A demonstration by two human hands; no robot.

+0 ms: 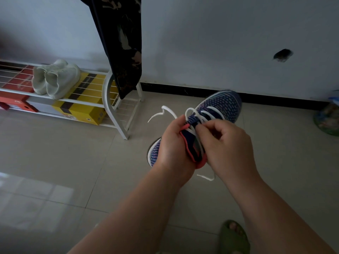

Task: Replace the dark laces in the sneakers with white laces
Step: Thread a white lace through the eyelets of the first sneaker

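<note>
White lace (194, 116) halfway up the sneaker (218, 107); my left hand (170, 143) grips the collar, my right hand (220, 140) pinches the lace. Next, I reckon: thread the upper eyelet.

- Both forearms bare, no sleeves showing, coming up from the lower edge of the frame.
- Hands: left hand (172, 143) and right hand (225, 143) bare, no rings or watch.
- Bottom right: green slipper (232, 239), open-toed, toes showing.
</note>
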